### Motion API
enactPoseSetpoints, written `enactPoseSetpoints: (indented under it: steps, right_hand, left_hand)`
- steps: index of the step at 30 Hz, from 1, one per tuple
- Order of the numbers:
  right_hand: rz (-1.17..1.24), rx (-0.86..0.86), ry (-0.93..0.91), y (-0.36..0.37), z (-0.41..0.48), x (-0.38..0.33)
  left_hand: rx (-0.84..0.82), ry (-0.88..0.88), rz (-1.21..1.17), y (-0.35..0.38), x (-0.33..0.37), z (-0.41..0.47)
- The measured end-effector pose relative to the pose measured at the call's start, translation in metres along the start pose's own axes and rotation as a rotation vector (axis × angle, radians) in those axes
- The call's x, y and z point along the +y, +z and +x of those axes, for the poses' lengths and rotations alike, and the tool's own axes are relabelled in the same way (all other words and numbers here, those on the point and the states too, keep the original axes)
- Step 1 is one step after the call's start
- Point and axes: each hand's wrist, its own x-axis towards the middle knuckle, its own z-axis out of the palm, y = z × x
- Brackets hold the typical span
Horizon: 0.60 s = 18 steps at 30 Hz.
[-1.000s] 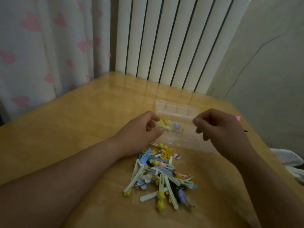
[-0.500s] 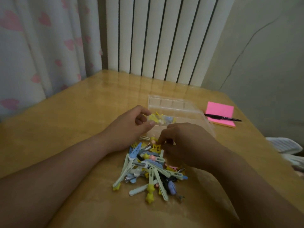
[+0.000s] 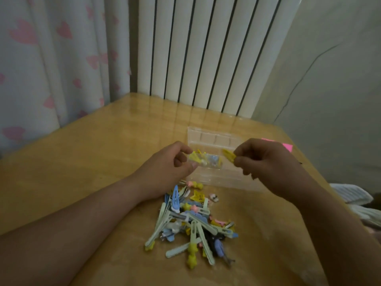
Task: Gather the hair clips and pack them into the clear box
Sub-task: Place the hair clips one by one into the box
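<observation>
A heap of hair clips in mint, blue, yellow and pink lies on the wooden table in front of me. My left hand pinches a small clear box that has yellow, white and blue clips inside. My right hand pinches a yellow clip just right of that box's end, close to it. Under both hands a larger clear plastic tray with divider ribs rests on the table.
A pink sticky-note pad lies past my right hand, near the table's right edge. A white radiator stands behind the table and a heart-patterned curtain hangs at the left. Striped white cloth lies off the right edge.
My right hand dipped to the heap half a second ago and has come back up holding a yellow clip, level with the small box. My left hand stayed put.
</observation>
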Motion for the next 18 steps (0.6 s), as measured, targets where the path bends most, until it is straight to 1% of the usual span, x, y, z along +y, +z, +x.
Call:
enactPoseSetpoints:
  steps: [2, 3, 6, 8, 11, 13, 15, 18]
  right_hand:
    - [0.044, 0.114, 0.105, -0.004, 0.012, 0.006]
    - [0.048, 0.136, 0.153, -0.005, 0.019, 0.008]
    - [-0.019, 0.127, 0.253, -0.004, 0.044, 0.013]
    - [-0.101, 0.05, 0.314, -0.002, 0.061, 0.014]
    - [-0.226, -0.127, 0.391, 0.002, 0.083, 0.015]
    - [-0.294, -0.215, 0.445, 0.005, 0.094, 0.016]
    - [-0.366, -0.273, 0.483, 0.011, 0.102, 0.015]
    - [-0.414, -0.289, 0.501, 0.018, 0.107, 0.015]
  left_hand:
    - [0.0, 0.001, -0.008, 0.001, -0.001, 0.0]
    - [-0.002, 0.005, -0.004, 0.001, -0.002, 0.0]
    - [-0.003, 0.012, 0.013, 0.001, -0.003, 0.001]
    - [-0.001, 0.011, 0.014, 0.001, -0.002, 0.001]
    - [-0.003, 0.013, 0.012, 0.001, -0.002, 0.001]
    - [-0.005, 0.017, 0.01, 0.001, -0.002, 0.001]
    - [-0.007, 0.017, 0.006, 0.001, -0.003, 0.001]
    - [-0.011, 0.016, 0.014, 0.001, -0.003, 0.001]
